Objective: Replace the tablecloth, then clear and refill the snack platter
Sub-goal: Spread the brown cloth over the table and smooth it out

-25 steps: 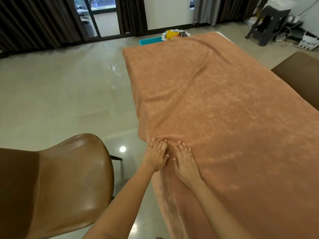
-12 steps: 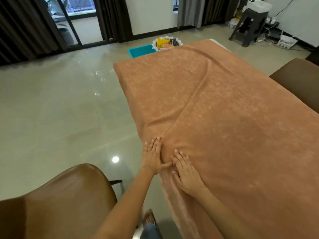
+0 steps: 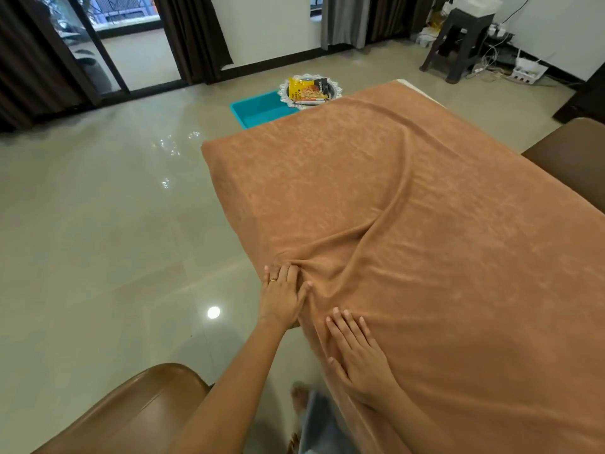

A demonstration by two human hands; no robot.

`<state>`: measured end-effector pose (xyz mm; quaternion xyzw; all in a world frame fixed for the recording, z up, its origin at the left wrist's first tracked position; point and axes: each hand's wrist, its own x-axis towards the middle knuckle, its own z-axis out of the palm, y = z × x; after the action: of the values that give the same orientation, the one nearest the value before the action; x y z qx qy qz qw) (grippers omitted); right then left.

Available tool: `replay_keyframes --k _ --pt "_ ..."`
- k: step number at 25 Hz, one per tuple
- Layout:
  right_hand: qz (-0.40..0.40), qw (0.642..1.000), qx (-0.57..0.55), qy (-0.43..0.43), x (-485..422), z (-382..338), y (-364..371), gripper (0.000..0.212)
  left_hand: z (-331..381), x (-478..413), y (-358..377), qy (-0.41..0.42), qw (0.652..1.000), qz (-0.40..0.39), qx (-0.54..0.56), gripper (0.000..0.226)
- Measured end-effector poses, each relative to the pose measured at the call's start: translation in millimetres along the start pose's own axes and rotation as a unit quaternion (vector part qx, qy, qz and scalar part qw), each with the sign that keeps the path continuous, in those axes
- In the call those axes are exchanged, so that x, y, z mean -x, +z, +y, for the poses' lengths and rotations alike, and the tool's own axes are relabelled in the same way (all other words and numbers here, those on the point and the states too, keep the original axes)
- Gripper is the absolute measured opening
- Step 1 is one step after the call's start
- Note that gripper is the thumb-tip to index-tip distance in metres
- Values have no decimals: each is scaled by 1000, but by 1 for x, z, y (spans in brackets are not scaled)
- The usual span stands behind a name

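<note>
An orange-brown tablecloth point(image 3: 425, 224) covers the long table, with a curved fold running from its middle toward the near left edge. My left hand point(image 3: 283, 294) lies at that edge, fingers flat against a bunch of cloth. My right hand point(image 3: 357, 352) rests palm down on the cloth just behind it, fingers spread. On the floor past the table's far end sits a silver snack platter point(image 3: 334, 85) holding a yellow snack packet point(image 3: 302, 90) and a dark one point(image 3: 320, 85).
A teal tray point(image 3: 258, 109) lies on the floor beside the platter. A brown chair point(image 3: 124, 417) stands at the near left, another brown chair point(image 3: 569, 158) at the table's right side. A dark stool point(image 3: 458, 40) and cables are by the far wall.
The view has pulled back and tilted down. My left hand slid forward along the table edge, bunching the cloth, while my right hand dropped back toward me; the fold grew sharper.
</note>
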<state>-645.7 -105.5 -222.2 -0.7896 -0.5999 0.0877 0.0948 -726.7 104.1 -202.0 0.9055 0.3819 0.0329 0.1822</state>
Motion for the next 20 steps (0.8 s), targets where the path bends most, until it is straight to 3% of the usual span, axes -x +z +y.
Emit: replay_keyframes --k 3,6,10,15,20 --pt "13 1000 -14 2 -25 -6 5 65 -11 -31 -5 -44 999 23 23 46" --pt "20 999 -30 7 -50 -13 10 65 -33 -61 -10 -105 994 -20 36 76" --pt "28 999 -29 -17 -94 -20 10 63 -61 -107 -24 -106 993 -44 31 102" --pt "0 1000 -20 -16 -158 -29 8 69 -78 -173 -53 -125 989 -52 66 79" --pt "-8 1000 -23 -17 -192 -36 14 71 -93 -207 -63 -130 983 -13 128 81"
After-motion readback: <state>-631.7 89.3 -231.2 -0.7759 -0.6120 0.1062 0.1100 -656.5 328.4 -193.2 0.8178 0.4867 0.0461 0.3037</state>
